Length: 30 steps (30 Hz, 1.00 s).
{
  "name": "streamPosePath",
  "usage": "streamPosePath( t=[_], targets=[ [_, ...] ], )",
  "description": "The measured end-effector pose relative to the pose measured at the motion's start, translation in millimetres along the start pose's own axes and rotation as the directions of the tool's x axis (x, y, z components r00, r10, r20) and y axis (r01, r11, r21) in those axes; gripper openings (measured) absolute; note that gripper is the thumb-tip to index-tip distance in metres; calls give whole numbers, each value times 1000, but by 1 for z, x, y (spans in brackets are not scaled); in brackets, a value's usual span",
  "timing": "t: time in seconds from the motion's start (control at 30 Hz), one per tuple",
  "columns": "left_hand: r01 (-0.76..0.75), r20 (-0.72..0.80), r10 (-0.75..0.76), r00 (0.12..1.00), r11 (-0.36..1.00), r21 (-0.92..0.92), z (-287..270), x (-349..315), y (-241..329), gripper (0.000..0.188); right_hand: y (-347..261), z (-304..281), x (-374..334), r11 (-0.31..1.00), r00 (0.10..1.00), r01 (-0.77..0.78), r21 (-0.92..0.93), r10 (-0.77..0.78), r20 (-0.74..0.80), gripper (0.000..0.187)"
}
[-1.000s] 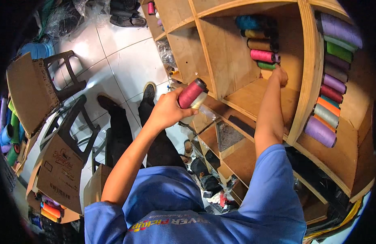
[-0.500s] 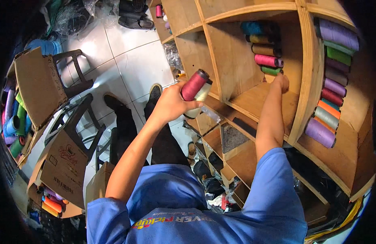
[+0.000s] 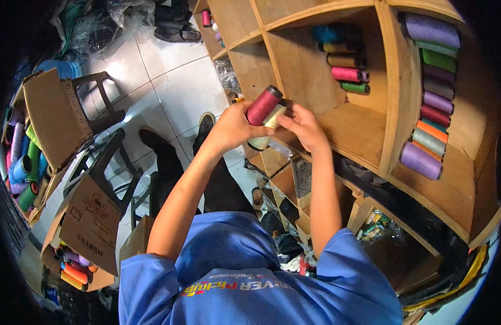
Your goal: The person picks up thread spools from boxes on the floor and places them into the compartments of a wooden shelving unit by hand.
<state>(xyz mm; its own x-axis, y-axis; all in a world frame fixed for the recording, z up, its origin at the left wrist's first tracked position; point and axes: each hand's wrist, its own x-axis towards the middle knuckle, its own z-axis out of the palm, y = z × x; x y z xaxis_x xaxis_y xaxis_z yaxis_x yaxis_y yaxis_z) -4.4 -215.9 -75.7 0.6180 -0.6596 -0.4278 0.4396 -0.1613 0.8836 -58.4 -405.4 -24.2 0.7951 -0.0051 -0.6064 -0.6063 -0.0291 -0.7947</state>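
Observation:
My left hand (image 3: 235, 128) is wrapped round a dark red thread spool (image 3: 264, 106) with a black end. Against it lies a cream thread spool (image 3: 273, 117), tilted the same way, its lower end showing under my left thumb. From the other side my right hand (image 3: 305, 128) reaches in, with its thumb and fingers closed on the upper end of the cream spool. Beyond it, in a wooden shelf compartment (image 3: 359, 130), a row of spools lies on its side. A green spool (image 3: 355, 88) is nearest in that row, beside a pink spool (image 3: 346, 74).
The right compartment holds a longer row of spools, with a purple spool (image 3: 421, 160) nearest. At left, a cardboard box (image 3: 88, 222) and another open carton (image 3: 58, 116) hold more spools near a dark chair (image 3: 107, 105). A plastic bag (image 3: 377, 227) lies below the shelf.
My right hand has left the green spool in the compartment and come back to the cream spool. My left hand still holds the spools in nearly the same place.

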Motion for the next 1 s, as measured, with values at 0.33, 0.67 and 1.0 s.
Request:
streamPosePath(
  t=[0.33,0.67,1.0],
  targets=[
    [-43,-281,55,958,998,51,-11,-2,-13,45,0,-80,9,994,466,-74,-80,-36,-884,32],
    [-3,-294,34,955,994,105,-20,-10,-23,43,41,-232,58,936,229,127,328,294,-928,53],
    [47,-227,-31,973,997,67,-19,-8,-28,42,47,-255,88,995,96,-97,23,33,-995,38]
  ],
)
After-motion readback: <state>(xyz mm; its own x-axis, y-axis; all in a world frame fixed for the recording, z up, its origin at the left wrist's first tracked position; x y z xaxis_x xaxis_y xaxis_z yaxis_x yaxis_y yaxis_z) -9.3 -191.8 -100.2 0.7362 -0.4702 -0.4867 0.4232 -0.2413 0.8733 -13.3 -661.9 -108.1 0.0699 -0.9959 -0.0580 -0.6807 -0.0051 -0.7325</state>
